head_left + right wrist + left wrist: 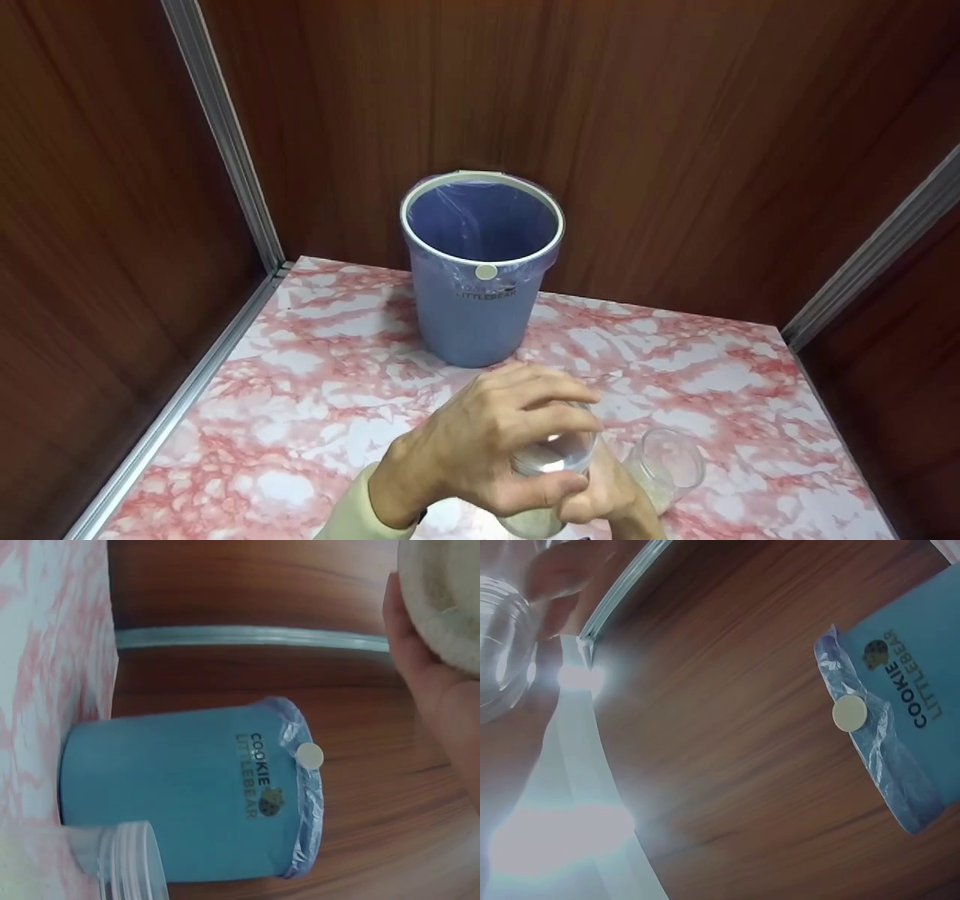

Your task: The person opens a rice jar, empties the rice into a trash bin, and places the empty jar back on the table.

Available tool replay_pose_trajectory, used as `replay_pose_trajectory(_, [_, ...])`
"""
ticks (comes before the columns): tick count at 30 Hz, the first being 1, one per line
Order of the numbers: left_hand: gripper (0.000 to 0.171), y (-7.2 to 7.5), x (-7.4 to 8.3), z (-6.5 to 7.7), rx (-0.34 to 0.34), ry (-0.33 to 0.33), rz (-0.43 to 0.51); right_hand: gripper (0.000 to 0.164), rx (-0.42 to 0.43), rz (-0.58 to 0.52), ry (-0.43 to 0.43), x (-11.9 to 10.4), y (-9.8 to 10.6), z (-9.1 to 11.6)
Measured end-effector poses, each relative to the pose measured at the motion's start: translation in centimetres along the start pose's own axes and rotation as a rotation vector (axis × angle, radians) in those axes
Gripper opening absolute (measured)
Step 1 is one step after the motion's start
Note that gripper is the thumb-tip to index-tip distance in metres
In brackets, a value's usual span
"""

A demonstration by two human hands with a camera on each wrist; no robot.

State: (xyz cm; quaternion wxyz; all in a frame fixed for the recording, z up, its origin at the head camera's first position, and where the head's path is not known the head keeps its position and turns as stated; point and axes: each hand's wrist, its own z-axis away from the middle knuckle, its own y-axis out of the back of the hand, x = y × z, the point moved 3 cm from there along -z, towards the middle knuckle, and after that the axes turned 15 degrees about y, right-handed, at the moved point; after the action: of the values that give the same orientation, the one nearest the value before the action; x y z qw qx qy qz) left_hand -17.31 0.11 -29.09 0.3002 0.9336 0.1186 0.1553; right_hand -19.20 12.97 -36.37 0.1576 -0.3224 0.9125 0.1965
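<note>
Two bare hands share one clear, round plastic jar in the head view, between 5 and 6 o'clock of the view's centre, above the red-and-white marbled table. The left hand is curled around the jar's upper part, its thumb on the near side and its fingers bent over the far side; its arm, in a pale yellow sleeve, enters from 8 o'clock. The right hand grips the same jar lower down, at about 4 o'clock, partly hidden by the left. Pale contents show toward the jar's bottom; whether a lid sits on top, I cannot tell.

At 3 o'clock from the held jar, just beside the right wrist, a second clear plastic jar stands on the table, also with something pale in its lower part. The right wrist view shows its ribbed, threaded neck.

At between 11 and 12 o'clock from the hands, well apart from them, stands a blue, tapering bin with a cream rim, upright and printed "COOKIE LITTLEBEAR". A thin, translucent plastic liner folds over its edge, beneath a round cream button. Brown wood-grain panels rise behind it at 12 o'clock.
</note>
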Motion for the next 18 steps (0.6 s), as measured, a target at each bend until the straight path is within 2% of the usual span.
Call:
replay_pose_trajectory(3, [0.032, -0.1, -0.2, 0.0, 0.017, 0.029, -0.05, 0.056, 0.026, 0.016, -0.022, 0.0, 0.0, 0.2])
replay_pose_trajectory(8, [0.034, -0.2, -0.6, 0.1, 0.052, 0.085, -0.102, 0.056, 0.102, 0.054, -0.107, 0.8, 0.1, 1.4])
replay_pose_trajectory(12, [0.036, -0.1, -0.9, 0.0, 0.087, 0.134, -0.138, 0.07, 0.165, 0.12, -0.192, 1.4, 0.3, 2.6])
replay_pose_trajectory(18, [0.037, 0.3, -1.5, -0.1, 0.157, 0.174, -0.152, 0.071, 0.202, 0.15, -0.272, 2.1, 0.2, 3.7])
